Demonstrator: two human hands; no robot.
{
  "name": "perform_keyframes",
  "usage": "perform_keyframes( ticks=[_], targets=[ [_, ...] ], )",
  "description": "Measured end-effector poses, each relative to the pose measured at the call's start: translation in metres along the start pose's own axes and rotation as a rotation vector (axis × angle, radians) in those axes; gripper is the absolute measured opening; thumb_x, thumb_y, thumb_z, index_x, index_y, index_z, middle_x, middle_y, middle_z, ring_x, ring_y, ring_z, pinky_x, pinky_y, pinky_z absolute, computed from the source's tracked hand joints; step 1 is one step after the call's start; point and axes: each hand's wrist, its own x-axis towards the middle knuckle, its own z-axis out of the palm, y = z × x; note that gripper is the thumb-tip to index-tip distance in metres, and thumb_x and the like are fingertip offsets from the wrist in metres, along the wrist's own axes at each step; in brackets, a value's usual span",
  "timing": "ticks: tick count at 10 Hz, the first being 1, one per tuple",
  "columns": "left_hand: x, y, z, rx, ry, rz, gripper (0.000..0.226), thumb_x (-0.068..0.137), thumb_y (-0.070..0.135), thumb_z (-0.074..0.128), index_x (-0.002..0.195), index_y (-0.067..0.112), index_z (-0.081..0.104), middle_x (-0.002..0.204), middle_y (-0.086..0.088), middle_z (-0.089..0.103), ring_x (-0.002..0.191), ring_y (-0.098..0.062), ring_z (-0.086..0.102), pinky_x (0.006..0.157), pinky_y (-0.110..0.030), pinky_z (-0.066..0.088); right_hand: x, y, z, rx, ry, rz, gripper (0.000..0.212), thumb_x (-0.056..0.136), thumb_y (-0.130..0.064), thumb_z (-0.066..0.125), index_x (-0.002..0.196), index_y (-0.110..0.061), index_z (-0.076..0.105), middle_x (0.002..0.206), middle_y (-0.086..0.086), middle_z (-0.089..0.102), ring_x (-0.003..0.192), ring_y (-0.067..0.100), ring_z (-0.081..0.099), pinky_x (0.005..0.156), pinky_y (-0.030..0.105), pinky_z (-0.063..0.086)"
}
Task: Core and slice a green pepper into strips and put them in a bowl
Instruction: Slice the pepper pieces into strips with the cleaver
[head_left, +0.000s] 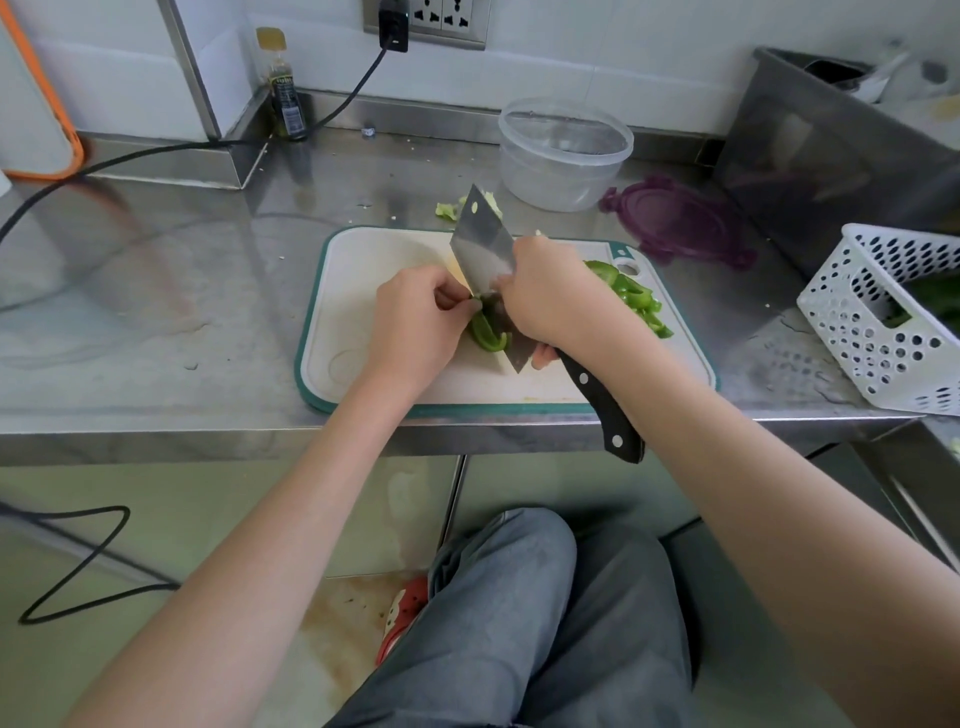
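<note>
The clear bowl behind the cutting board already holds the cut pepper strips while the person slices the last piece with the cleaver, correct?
Not quite. In the head view the clear bowl holds no strips; the cut pepper strips lie piled on the cutting board, right of the cleaver. The rest stands.

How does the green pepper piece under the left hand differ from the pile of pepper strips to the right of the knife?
The pepper piece is one larger chunk, not yet sliced; the pile of strips is many thin cut pieces. The left hand pinches the piece against the cleaver; the pile lies untouched. The piece sits mid-board; the pile lies toward the board's far right corner. Both are green and rest on the cutting board.
</note>
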Motion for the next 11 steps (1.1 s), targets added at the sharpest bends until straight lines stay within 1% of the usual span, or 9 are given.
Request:
perform_keyframes(
  ticks=[1, 3, 5, 6, 7, 8, 9, 10, 11],
  targets=[
    [0.000, 0.000, 0.000, 0.021, 0.006, 0.007, 0.005, 0.080, 0.014, 0.070, 0.077, 0.011, 0.068, 0.075, 0.001, 0.064, 0.069, -0.014, 0.058, 0.064, -0.016, 0.041, -0.001, -0.009, 0.004, -0.040, 0.004, 0.000, 0.020, 0.096, -0.011, 0.043, 0.106, -0.001, 0.057, 0.079, 0.009, 0.057, 0.071, 0.026, 0.061, 0.047, 0.027, 0.042],
    [-0.001, 0.004, -0.002, 0.034, 0.005, -0.006, 0.007, 0.080, 0.013, 0.068, 0.075, 0.012, 0.064, 0.072, 0.001, 0.063, 0.068, -0.014, 0.058, 0.059, -0.015, 0.039, 0.013, -0.024, 0.004, -0.074, -0.035, 0.024, 0.021, 0.093, 0.000, 0.045, 0.113, -0.003, 0.052, 0.112, 0.015, 0.058, 0.093, 0.035, 0.063, 0.054, 0.032, 0.046],
    [-0.001, 0.001, -0.003, 0.026, -0.020, 0.013, 0.007, 0.082, 0.017, 0.069, 0.079, 0.012, 0.066, 0.072, 0.007, 0.060, 0.063, -0.003, 0.052, 0.054, -0.004, 0.037, 0.001, -0.004, -0.001, -0.060, -0.015, -0.030, 0.012, 0.096, -0.013, 0.040, 0.094, -0.006, 0.050, 0.067, 0.003, 0.046, 0.084, 0.033, 0.066, 0.041, 0.024, 0.040],
    [-0.001, -0.001, -0.003, 0.010, -0.024, 0.008, 0.008, 0.081, 0.017, 0.070, 0.077, 0.016, 0.063, 0.068, 0.012, 0.058, 0.065, -0.005, 0.055, 0.055, -0.006, 0.038, -0.009, 0.001, -0.002, -0.148, -0.074, 0.001, 0.018, 0.096, -0.016, 0.047, 0.110, -0.006, 0.053, 0.081, 0.010, 0.056, 0.075, 0.035, 0.063, 0.052, 0.038, 0.049],
    [-0.001, 0.000, -0.003, 0.009, -0.036, -0.008, 0.009, 0.081, 0.017, 0.070, 0.077, 0.017, 0.062, 0.067, 0.014, 0.057, 0.064, 0.000, 0.053, 0.054, -0.006, 0.038, -0.004, 0.005, -0.007, -0.189, -0.074, 0.029, 0.020, 0.096, -0.015, 0.047, 0.113, -0.006, 0.052, 0.094, 0.015, 0.060, 0.086, 0.037, 0.064, 0.050, 0.035, 0.044],
    [-0.001, 0.000, -0.003, 0.005, -0.041, -0.018, 0.011, 0.080, 0.017, 0.070, 0.077, 0.019, 0.060, 0.069, 0.013, 0.057, 0.065, 0.000, 0.053, 0.054, -0.006, 0.036, 0.000, 0.008, -0.017, -0.229, -0.044, 0.043, 0.025, 0.097, -0.014, 0.045, 0.117, -0.001, 0.051, 0.084, 0.012, 0.056, 0.078, 0.034, 0.063, 0.046, 0.029, 0.037],
    [-0.001, -0.002, -0.002, -0.019, -0.042, -0.013, 0.012, 0.081, 0.018, 0.070, 0.076, 0.019, 0.059, 0.070, 0.011, 0.058, 0.065, -0.003, 0.054, 0.054, -0.006, 0.037, -0.002, 0.011, -0.027, -0.227, -0.055, 0.051, 0.022, 0.098, -0.021, 0.045, 0.109, -0.003, 0.051, 0.084, 0.013, 0.056, 0.038, 0.023, 0.051, 0.034, 0.026, 0.042],
    [-0.001, -0.002, -0.002, -0.033, -0.050, 0.006, 0.007, 0.082, 0.018, 0.070, 0.080, 0.017, 0.063, 0.073, 0.008, 0.061, 0.066, -0.004, 0.055, 0.057, -0.005, 0.038, -0.002, 0.016, -0.035, -0.139, 0.027, 0.025, 0.021, 0.098, -0.023, 0.045, 0.103, -0.004, 0.051, 0.091, 0.015, 0.059, 0.042, 0.021, 0.052, 0.032, 0.029, 0.043],
    [-0.001, -0.003, -0.002, -0.039, -0.048, 0.021, 0.007, 0.081, 0.016, 0.070, 0.084, 0.014, 0.064, 0.078, 0.005, 0.064, 0.068, -0.003, 0.056, 0.061, -0.007, 0.039, -0.006, 0.015, -0.042, -0.121, 0.101, -0.049, 0.031, 0.098, -0.030, 0.046, 0.109, -0.002, 0.053, 0.093, 0.010, 0.056, 0.064, 0.025, 0.051, 0.047, 0.029, 0.037]
  ],
)
